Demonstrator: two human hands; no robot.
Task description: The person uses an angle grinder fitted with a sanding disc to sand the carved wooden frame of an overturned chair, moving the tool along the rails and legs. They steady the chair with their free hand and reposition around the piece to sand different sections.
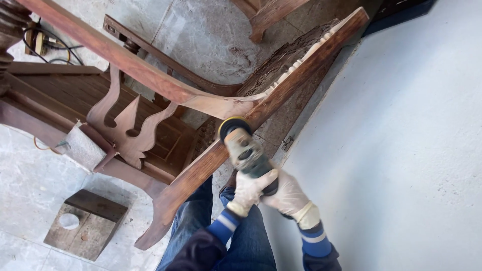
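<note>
a person in pale work gloves presses a handheld angle grinder (244,150) with a yellow-rimmed sanding disc against the long rear leg (236,138) of an overturned carved wooden chair, which lies tilted across a marble floor (30,185) beside a pale blue wall (401,140). the left hand (248,193) wraps the tool's body from below, fingers curled tight around it, while the right hand (287,196) grips the rear of the housing just beside it, fingers likewise closed on the tool. the disc meets the leg close to where the curved armrest (201,100) joins it. the sanding step looks to be under way, with darker finish remaining along much of the leg. the next pass seems to call for steady, even pressure and a flat disc, guided along the grain without biting into the carved trim (296,62) above. a wooden block with a round hole (85,223) rests on the floor well apart.
</note>
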